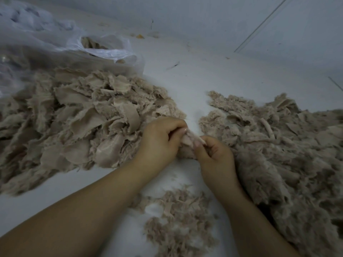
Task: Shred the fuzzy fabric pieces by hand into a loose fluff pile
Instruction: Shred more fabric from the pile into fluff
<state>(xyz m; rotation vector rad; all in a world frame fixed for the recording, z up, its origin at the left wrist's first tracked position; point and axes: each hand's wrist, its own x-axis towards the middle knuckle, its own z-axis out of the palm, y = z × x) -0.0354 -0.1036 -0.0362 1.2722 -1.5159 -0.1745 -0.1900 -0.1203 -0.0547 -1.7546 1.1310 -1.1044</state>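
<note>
A small beige fuzzy fabric piece (187,143) is held between both hands over the white surface. My left hand (159,141) pinches its left edge with curled fingers. My right hand (215,154) pinches its right edge, thumb on top. To the left lies a big heap of torn beige fabric pieces (74,123) showing smooth backing. On the right spreads a large fuzzy heap (278,149). A small pile of loose fluff (181,219) lies between my forearms near the bottom.
A translucent plastic bag (104,51) holding more beige scraps lies at the upper left, behind the left heap. The white surface (213,71) stretches to the back, with a few small bits of debris on it.
</note>
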